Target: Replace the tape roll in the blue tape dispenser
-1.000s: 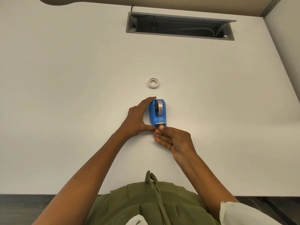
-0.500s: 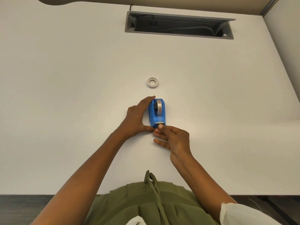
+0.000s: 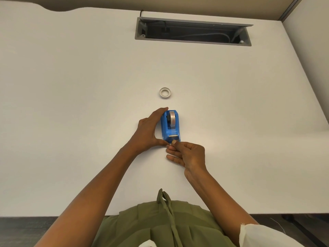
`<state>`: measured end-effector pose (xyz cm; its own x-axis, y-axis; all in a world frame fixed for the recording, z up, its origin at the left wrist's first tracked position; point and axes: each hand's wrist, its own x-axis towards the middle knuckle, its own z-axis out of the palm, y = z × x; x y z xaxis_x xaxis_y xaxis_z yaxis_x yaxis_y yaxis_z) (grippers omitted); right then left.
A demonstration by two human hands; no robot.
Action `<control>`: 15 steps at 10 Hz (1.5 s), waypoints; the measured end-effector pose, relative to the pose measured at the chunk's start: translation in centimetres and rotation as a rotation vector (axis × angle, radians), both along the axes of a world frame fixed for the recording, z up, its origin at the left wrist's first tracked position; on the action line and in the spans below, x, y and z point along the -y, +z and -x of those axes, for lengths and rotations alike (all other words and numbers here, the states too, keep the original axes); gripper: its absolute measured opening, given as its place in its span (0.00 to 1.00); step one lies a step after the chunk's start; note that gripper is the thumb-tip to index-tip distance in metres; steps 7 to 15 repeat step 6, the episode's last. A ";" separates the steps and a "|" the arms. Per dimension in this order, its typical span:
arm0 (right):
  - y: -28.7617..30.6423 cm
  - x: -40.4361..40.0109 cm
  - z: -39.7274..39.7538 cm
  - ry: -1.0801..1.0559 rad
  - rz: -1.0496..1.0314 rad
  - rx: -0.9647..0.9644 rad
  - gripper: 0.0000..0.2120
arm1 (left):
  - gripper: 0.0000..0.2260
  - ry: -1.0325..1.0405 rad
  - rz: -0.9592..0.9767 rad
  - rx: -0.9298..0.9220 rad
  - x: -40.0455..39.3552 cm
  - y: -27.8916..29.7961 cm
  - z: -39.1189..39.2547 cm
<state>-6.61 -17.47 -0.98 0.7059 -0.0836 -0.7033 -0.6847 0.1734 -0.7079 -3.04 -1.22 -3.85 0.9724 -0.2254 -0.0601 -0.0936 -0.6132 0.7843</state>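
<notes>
White desk (image 3: 71, 104) fills the view, with an open grey cable tray (image 3: 193, 32) set into its far side. Near the middle stands the blue tape dispenser (image 3: 170, 126), a roll of tape (image 3: 172, 118) seated in it and its cutter end facing the person. The left hand (image 3: 147, 130) clasps the dispenser's left side. The right hand (image 3: 187, 154) pinches together at the cutter end, seemingly on the tape's tip. Beyond lies a loose empty tape core (image 3: 165, 93).

The left hand (image 3: 148, 130) covers the blue tape dispenser's (image 3: 170, 128) left wall; tape between right hand (image 3: 187, 154) fingertips is too small to tell.
</notes>
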 end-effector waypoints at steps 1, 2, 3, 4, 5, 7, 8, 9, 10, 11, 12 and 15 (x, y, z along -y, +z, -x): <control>-0.3 0.1 0.0 -0.016 -0.007 -0.027 0.05 | 0.47 0.003 0.005 -0.004 0.1 0.2 0.0; -0.2 0.4 -0.1 -0.012 -0.032 -0.039 0.05 | 0.47 0.008 0.000 -0.012 0.0 0.1 0.0; 0.0 0.7 0.0 0.003 -0.053 -0.046 0.05 | 0.48 0.006 -0.006 -0.021 0.0 0.0 0.1; 0.1 1.2 0.1 0.010 -0.052 -0.049 0.05 | 0.50 0.013 0.001 -0.045 0.0 0.0 0.2; 0.1 1.7 0.4 0.031 -0.048 -0.051 0.06 | 0.51 0.010 0.017 -0.066 0.1 0.0 0.3; 0.7 2.4 0.2 0.027 -0.054 -0.031 0.06 | 0.50 -0.018 0.006 -0.140 -0.7 0.8 0.1; 0.7 2.4 0.2 0.027 -0.054 -0.031 0.06 | 0.50 -0.018 0.006 -0.140 -0.7 0.8 0.1; 0.7 2.4 0.2 0.027 -0.054 -0.031 0.06 | 0.50 -0.018 0.006 -0.140 -0.7 0.8 0.1; 0.7 2.4 0.2 0.027 -0.054 -0.031 0.06 | 0.50 -0.018 0.006 -0.140 -0.7 0.8 0.1; 0.7 2.4 0.2 0.027 -0.054 -0.031 0.06 | 0.50 -0.018 0.006 -0.140 -0.7 0.8 0.1; 0.7 2.4 0.2 0.027 -0.054 -0.031 0.06 | 0.50 -0.018 0.006 -0.140 -0.7 0.8 0.1; 0.7 2.4 0.2 0.027 -0.054 -0.031 0.06 | 0.50 -0.018 0.006 -0.140 -0.7 0.8 0.1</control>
